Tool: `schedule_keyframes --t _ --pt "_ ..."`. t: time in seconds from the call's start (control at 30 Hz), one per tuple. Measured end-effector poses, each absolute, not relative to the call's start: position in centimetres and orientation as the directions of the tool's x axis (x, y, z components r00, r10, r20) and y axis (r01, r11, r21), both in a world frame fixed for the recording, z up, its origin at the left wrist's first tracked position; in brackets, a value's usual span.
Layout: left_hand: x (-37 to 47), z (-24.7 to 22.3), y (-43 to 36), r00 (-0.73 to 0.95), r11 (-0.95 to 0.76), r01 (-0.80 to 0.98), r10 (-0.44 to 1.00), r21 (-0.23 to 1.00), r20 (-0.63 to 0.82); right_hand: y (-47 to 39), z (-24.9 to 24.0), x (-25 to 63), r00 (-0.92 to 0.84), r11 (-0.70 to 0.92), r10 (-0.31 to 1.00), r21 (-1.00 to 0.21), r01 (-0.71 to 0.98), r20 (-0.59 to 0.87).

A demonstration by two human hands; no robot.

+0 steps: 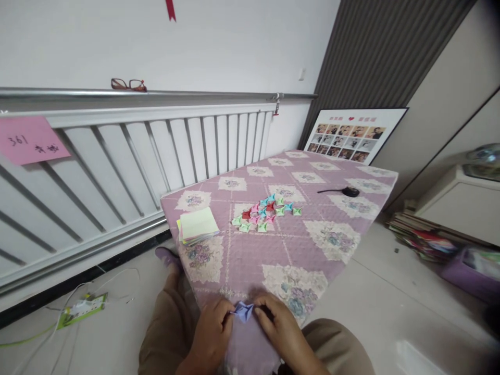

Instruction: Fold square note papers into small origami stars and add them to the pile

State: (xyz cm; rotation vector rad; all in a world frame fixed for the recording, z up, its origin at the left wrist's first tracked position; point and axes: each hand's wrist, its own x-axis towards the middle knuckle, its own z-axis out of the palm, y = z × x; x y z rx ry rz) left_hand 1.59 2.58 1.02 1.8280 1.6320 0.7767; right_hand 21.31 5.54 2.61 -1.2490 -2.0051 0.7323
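The left hand (211, 327) and right hand (278, 324) pinch opposite ends of a purple folded paper (244, 312) at the table's (250, 265) near end; some fingertips are hidden. Floral cloth (332, 239) covers the table beside a white radiator (187, 148).

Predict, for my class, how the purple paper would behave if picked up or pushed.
The purple paper is probably very light, since it looks like a small folded sheet. Its creases likely keep it fairly stiff, though its thin raised folds could crush if squeezed hard. Pushed, it would probably slide rather than roll, given its pointed corners.
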Motion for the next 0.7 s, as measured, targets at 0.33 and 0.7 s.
schedule_keyframes --t 0.33,0.7 --pt "4.1 0.6 4.8 0.078 -0.085 0.745 0.996 0.661 0.040 11.7 0.7 27.5 -0.157 0.350 0.922 -0.590 0.728 0.354" --pt "4.8 -1.6 7.4 0.040 -0.050 0.822 0.999 0.567 0.029 19.3 1.3 32.7 0.084 -0.040 0.977 -0.216 0.975 0.196"
